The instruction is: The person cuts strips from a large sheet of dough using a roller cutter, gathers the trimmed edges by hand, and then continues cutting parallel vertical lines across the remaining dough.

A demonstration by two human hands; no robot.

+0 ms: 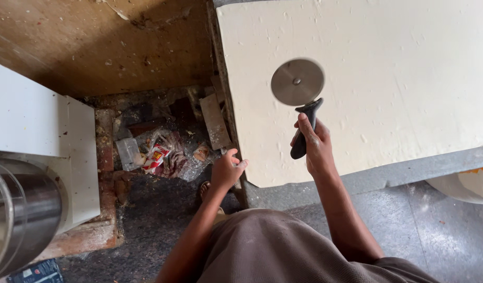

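Holding a pizza cutter [301, 102] by its black handle, the right hand [315, 147] is closed around the lower part of that handle, with the index finger stretched along its upper side toward the wheel. The round steel wheel of the cutter stands above the hand in the view, away from the person's body, and it lies over the wide sheet of pale dough [388, 68]. The handle is the long axis of the tool; it runs from the hand up and slightly to the left, so the wheel points away from the person. The wheel looks a little blurred at its rim.

The dough covers most of the grey worktop [404, 173]. Its near edge is just below the right hand, and its left edge runs down close to the left border of the worktop. To the right and beyond the wheel the dough surface is wide and bare, so there is much room on that side.

The left hand [227, 170] is off the dough, at the near left corner of the worktop, with the fingers curled loosely and holding nothing. Below it, on the floor, lies litter with a red and white wrapper [156, 157].
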